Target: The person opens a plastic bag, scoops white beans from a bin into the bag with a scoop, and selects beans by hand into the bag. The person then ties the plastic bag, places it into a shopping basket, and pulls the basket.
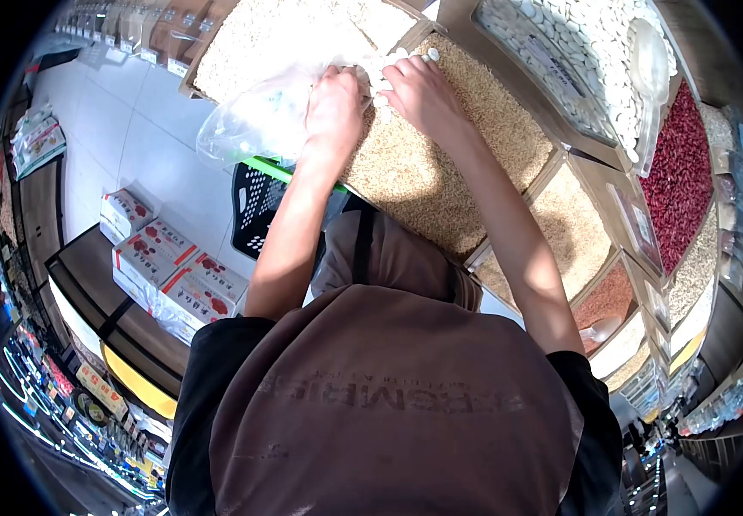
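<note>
My left hand (pixel 334 107) is closed on a clear plastic bag (pixel 255 116), which spreads out to its left past the edge of the grain bin. Small, pale, blurred things show through the film. My right hand (pixel 423 93) rests just to the right, its fingers apart and bent down over the tan grain (pixel 423 181). Several large white beans (pixel 402 53) lie on the grain around those fingertips and between the two hands. Whether a bean sits under the right fingers is hidden.
A bin of white beans (pixel 595 52) with a clear scoop (pixel 649 82) stands at the upper right, beside dark red beans (pixel 681 172). Below the bag is a black basket with a green rim (pixel 268 168). Printed cartons (pixel 155 251) are stacked at the left.
</note>
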Action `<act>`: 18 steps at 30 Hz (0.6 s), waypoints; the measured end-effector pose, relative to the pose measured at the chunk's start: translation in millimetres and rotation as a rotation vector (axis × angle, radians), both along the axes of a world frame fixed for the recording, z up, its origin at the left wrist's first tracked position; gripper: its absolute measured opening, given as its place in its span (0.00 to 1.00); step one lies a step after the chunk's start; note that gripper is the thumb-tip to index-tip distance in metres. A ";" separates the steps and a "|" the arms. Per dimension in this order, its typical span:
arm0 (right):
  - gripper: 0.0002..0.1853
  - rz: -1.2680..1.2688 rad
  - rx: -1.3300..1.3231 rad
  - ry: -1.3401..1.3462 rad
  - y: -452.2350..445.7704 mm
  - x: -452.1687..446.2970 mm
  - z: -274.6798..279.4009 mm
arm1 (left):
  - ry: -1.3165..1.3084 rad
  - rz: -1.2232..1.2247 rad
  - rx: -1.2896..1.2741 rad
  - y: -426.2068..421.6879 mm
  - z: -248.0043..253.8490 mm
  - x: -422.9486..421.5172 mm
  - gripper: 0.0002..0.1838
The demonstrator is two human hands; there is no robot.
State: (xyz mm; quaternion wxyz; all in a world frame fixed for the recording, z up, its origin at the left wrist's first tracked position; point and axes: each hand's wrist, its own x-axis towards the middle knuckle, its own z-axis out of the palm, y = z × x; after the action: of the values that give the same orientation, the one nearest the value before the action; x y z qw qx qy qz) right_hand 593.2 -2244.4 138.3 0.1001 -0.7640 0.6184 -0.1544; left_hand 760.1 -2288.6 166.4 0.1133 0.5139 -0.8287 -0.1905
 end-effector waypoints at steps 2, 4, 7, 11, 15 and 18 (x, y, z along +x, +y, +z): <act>0.16 -0.003 0.013 0.004 0.9 0.8 -0.9 | 0.016 -0.012 0.010 -1.9 0.2 2.6 0.09; 0.17 -0.040 0.035 0.026 1.4 2.3 -1.1 | 0.030 -0.023 0.020 -2.2 3.6 4.3 0.08; 0.17 -0.116 0.034 0.002 5.9 3.7 3.4 | 0.046 0.018 0.054 -0.7 4.2 7.2 0.06; 0.17 -0.252 -0.017 -0.137 17.3 11.0 13.8 | 0.088 0.063 0.001 4.5 19.8 17.0 0.07; 0.15 -0.272 0.112 -0.323 26.6 20.8 27.1 | 0.170 0.063 -0.047 8.7 73.0 32.2 0.09; 0.13 -0.167 0.088 -0.352 22.6 32.1 32.4 | 0.135 0.069 -0.066 -0.1 94.9 41.6 0.09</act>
State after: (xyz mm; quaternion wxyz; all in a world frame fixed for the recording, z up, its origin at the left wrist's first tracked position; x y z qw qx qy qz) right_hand 625.2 -2221.8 170.7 0.2269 -0.6661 0.6588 -0.2662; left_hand 801.6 -2288.6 261.3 0.1925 0.5242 -0.8068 -0.1931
